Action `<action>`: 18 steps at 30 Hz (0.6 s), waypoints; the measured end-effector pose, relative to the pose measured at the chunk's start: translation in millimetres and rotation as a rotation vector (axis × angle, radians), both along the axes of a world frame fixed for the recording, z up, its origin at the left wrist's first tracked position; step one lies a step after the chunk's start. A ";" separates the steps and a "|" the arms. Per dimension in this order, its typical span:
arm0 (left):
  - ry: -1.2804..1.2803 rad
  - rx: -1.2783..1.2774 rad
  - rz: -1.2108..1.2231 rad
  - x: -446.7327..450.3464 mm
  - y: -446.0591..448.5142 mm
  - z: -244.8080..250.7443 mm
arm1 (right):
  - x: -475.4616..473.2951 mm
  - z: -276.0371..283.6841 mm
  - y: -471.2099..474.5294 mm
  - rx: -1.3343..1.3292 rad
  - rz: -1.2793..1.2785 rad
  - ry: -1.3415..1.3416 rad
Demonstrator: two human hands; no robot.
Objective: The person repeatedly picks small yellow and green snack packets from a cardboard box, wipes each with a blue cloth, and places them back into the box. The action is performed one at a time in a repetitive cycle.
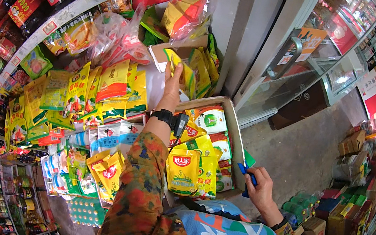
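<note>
My left hand [172, 83] reaches up to a cardboard box [160, 48] on the shelf, its fingers on a yellow seasoning packet [187, 77] that leans at the box's front. Part of the grip is hidden behind the packet and hand. Lower right, my right hand [261, 188] is closed around a blue object [251, 177] whose kind is unclear; a green piece [249, 159] shows beside it. Between my arms, an open carton [240, 146] holds yellow packets [181, 170] and white-and-green packets [211, 119]. More yellow packets [114, 82] stand in rows left of my left arm.
Clear plastic bags [123, 39] with red and yellow packets lie on the shelf. A glass door with a metal handle [286, 53] stands at the upper right. Bottles [301, 205] and cartons [314, 228] sit on the floor to the right. White-and-blue packets [108, 134] fill the display at left.
</note>
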State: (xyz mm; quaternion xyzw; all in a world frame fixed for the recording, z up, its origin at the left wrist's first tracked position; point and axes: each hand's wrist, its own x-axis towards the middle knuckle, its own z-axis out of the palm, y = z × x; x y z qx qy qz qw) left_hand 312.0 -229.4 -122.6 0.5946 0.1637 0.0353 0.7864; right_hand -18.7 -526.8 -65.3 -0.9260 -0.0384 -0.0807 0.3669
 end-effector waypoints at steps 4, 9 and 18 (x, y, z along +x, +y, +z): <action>-0.118 0.265 -0.011 10.2 -2.1 -24.3 | 7.1 -3.2 4.3 -0.017 0.034 0.024; 0.057 0.169 -0.125 24.8 -2.5 -36.9 | 15.8 -6.2 11.5 -0.026 0.104 0.032; 0.305 0.018 0.383 58.4 -7.9 -63.9 | 18.7 -5.9 12.4 -0.042 0.117 0.054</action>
